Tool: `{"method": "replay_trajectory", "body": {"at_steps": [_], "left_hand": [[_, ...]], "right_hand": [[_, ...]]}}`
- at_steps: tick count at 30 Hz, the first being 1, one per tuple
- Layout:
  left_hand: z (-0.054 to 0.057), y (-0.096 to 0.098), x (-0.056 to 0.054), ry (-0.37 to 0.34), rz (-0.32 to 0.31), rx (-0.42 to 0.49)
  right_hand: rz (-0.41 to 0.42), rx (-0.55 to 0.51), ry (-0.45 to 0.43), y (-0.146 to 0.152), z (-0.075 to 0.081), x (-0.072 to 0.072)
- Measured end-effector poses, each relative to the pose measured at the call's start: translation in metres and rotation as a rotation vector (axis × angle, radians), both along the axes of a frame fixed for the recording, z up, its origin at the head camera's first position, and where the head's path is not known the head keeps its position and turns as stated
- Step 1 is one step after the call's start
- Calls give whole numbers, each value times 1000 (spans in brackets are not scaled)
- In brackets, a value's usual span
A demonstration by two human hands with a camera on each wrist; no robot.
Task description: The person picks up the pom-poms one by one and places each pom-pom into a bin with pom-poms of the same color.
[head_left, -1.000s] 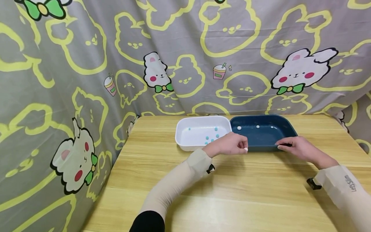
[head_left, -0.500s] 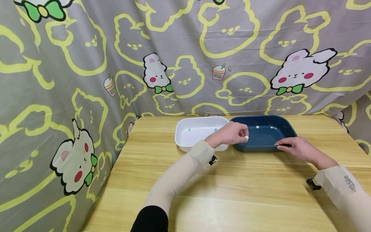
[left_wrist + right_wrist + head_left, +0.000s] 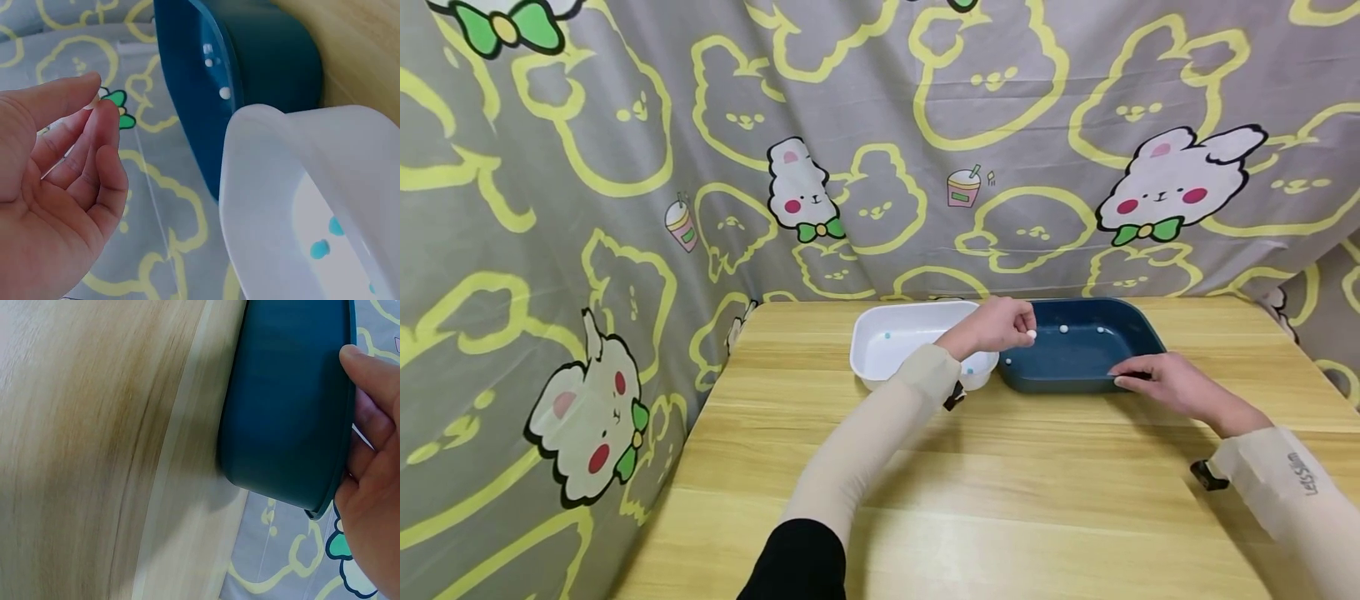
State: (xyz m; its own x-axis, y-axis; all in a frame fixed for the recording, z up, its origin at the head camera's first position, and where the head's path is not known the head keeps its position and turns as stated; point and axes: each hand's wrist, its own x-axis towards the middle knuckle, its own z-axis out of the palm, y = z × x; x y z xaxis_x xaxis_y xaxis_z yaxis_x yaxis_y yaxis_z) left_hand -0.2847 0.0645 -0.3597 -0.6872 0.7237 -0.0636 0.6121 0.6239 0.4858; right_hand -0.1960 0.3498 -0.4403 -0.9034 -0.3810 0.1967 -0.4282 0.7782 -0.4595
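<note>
My left hand (image 3: pixel 998 323) pinches a small white ball (image 3: pixel 1032 334) between thumb and fingertips. It hangs over the left end of a dark blue plastic tub (image 3: pixel 1075 386), and its wrist passes above a white tub (image 3: pixel 868 377). In the left wrist view the thumb and forefinger meet around the ball, which is mostly hidden. My right hand (image 3: pixel 1183 390) grips the near rim of the blue tub at its right end, thumb on the outer wall. Several small white balls (image 3: pixel 1063 329) lie in the blue tub.
Inside the white tub are several light blue balls (image 3: pixel 320 249), partly hidden by the left arm in the head view. Both tubs stand side by side at the far edge of the wooden table (image 3: pixel 1000 500). A patterned grey curtain (image 3: pixel 880 108) hangs right behind them.
My left hand has moved away from me with the white ball, from in front of the near rims to above the blue tub's left end. The right hand keeps its grip in place.
</note>
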Motion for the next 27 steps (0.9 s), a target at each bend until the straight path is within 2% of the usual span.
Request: {"method": "replay_trajectory", "body": {"at_steps": [10,18,27], "left_hand": [[-10,5,-13,-20,77,-32],[-17,11,-19,-2,99,-68],[-23,16,-25,30,138,-150]], "right_hand": [[10,23,13,-1,1,-2],[-8,49,-43,2,2,0],[6,49,-34,1,2,-3]]}}
